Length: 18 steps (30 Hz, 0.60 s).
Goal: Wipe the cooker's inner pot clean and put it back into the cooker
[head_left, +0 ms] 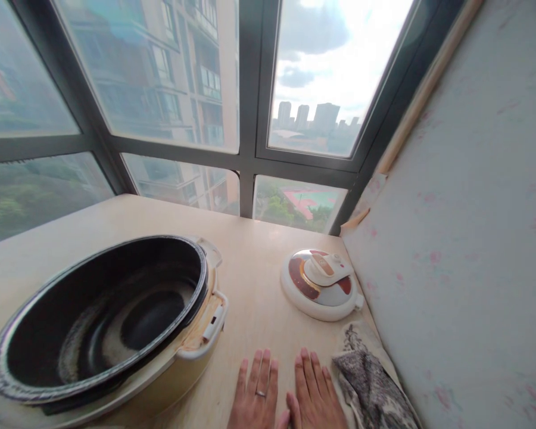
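My left hand (255,393) and my right hand (313,393) lie flat, side by side, on the pale wooden counter (254,262), fingers stretched out and holding nothing. A ring shows on my left hand. To the left stands an open cream pressure cooker (116,333) with a dark empty inner pot (111,316). Its round white and red lid (321,285) rests on the counter ahead of my right hand. A grey patterned cloth (370,387) lies just right of my right hand.
Large windows (250,89) with dark frames run along the counter's far edge. A pale floral-papered wall (464,238) closes off the right side, next to the lid and cloth.
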Available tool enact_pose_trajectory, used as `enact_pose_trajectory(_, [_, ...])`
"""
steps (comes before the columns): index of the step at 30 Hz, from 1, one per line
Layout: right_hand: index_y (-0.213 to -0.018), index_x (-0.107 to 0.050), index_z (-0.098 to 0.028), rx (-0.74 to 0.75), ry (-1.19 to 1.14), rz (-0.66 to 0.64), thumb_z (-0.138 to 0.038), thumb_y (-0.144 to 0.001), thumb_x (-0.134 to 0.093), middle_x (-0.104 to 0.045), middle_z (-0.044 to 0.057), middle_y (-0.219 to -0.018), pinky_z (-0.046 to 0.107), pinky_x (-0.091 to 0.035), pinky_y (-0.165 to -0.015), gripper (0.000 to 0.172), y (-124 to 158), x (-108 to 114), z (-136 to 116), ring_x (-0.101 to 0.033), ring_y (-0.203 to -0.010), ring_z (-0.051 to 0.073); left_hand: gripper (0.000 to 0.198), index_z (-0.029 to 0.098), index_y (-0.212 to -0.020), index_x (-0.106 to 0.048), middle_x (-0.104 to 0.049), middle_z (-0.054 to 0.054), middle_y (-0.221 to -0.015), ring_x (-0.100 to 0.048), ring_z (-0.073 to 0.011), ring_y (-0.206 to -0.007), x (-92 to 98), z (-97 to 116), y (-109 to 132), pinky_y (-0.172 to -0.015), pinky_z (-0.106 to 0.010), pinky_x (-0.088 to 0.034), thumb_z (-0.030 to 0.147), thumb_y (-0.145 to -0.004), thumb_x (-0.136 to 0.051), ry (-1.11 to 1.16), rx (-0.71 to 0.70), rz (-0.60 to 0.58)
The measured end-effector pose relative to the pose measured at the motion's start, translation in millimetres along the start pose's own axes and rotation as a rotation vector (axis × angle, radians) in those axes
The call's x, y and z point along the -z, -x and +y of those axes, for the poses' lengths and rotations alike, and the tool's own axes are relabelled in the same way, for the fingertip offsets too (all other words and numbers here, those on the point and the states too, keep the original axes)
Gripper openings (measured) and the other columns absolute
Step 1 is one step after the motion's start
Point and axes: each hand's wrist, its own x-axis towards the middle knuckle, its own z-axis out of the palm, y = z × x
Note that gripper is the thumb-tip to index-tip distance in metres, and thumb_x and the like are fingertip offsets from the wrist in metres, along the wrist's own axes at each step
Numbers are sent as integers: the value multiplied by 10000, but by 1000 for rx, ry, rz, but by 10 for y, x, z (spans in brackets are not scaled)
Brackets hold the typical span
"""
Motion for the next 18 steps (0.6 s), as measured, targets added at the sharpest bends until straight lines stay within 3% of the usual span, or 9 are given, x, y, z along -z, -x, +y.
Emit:
enact_pose_trajectory(3, [-1426,-588,-175,15,18,33,-397,-872,-557,-589,157,-1444,508,-422,-1037,598,57,-111,13,-626,-1253,384,570,160,-1323,-649,-663,-163,-1365,-281,-341,-1538,-52,2,25,-1288,-571,-74,353,-788,-625,-33,-5,2])
enact_pose_trajectory(8, [-1607,-294,-111,34,2,112,-343,-885,-513,-657,186,-1356,491,-441,-986,790,68,-201,40,-669,-1175,377,493,166,-1246,-696,-706,-159,-1289,-248,-365,-1545,-133,-23,53,-1277,-610,-68,405,-821,-622,-68,-45,48])
enact_pose_trajectory(18, [-1616,-156,8,160,26,210,-296,-902,-446,-768,179,-1111,426,-472,-864,828,-265,145,146,-724,-978,338,411,191,-1222,-714,-724,-137,-1258,-375,-347,-1488,-195,-47,86,-1270,-603,-74,395,-885,-599,-70,-80,74])
